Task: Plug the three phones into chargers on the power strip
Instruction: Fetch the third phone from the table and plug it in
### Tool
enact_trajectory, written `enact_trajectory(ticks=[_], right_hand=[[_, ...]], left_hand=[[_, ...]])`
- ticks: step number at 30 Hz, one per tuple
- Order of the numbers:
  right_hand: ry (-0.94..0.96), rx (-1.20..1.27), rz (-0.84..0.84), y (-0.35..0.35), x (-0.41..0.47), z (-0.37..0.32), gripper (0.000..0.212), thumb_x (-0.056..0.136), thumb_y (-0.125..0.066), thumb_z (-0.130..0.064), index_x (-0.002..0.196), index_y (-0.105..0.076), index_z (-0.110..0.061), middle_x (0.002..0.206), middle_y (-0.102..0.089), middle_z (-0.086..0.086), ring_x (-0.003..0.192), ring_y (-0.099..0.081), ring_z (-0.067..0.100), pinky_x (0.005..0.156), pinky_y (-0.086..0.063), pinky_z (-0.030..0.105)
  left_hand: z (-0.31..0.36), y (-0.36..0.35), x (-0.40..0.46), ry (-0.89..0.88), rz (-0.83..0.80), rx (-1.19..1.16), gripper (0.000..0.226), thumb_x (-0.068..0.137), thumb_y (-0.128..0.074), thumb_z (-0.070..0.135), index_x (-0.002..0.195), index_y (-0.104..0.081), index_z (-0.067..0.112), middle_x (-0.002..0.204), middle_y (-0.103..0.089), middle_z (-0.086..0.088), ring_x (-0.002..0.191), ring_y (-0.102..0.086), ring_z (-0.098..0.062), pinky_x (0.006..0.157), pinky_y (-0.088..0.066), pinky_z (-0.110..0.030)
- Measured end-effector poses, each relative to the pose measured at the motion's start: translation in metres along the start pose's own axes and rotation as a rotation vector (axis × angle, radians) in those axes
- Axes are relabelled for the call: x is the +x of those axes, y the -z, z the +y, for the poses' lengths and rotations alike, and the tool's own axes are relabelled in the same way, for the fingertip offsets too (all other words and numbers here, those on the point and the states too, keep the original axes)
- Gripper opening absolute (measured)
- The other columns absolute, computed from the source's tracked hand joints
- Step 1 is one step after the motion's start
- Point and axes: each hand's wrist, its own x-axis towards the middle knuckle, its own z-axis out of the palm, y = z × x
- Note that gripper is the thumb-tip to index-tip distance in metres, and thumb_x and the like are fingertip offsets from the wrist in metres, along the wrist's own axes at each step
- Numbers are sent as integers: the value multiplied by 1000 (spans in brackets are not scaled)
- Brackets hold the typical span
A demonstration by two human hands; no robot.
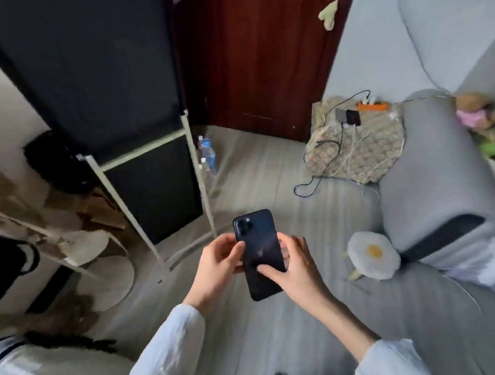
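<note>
A dark blue phone [257, 246] is held back side up, above the floor in the middle of the view. My left hand [214, 268] grips its left edge and my right hand [295, 270] grips its right edge with the thumb across its back. Far ahead on a patterned cushion [354, 151] lie two more phones [348, 117] next to an orange power strip [374, 106]. Black and white cables [339, 155] trail from there over the cushion to the floor.
A grey sofa armrest [437, 176] stands at the right with plush toys [479, 119] on the seat. A flower-shaped pillow [372, 254] lies on the floor. A black cabinet with a white frame [148, 166] and water bottles [207, 155] stand at left, a red-brown door [258, 51] behind.
</note>
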Motion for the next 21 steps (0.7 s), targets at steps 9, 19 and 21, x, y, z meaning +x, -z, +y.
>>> enact_trajectory(ticks=[9,19,21], right_hand=[[-151,130,178,149,152,91,28,86,-62,-17,111,-60,-5,96,-58,4,73,-53,4,67,-38,-1],[-261,150,233,297,313,169,26,89,-57,-20,113,-60,-11,97,-65,6,88,-62,20,79,-46,24],[-283,154,197,311,348,182,27,90,-55,-21,115,-59,-13,99,-65,7,88,-61,19,79,-47,24]], left_hand=[[49,-145,183,11,-105,75,15,94,-46,11,95,-61,7,86,-60,-13,76,-56,-19,58,-53,-17],[109,-274,357,18,-124,54,15,94,-46,11,100,-60,8,85,-65,-8,68,-62,-10,55,-54,-17],[112,-290,395,36,-113,49,15,94,-46,10,101,-59,8,82,-64,-6,63,-62,-5,54,-54,-16]])
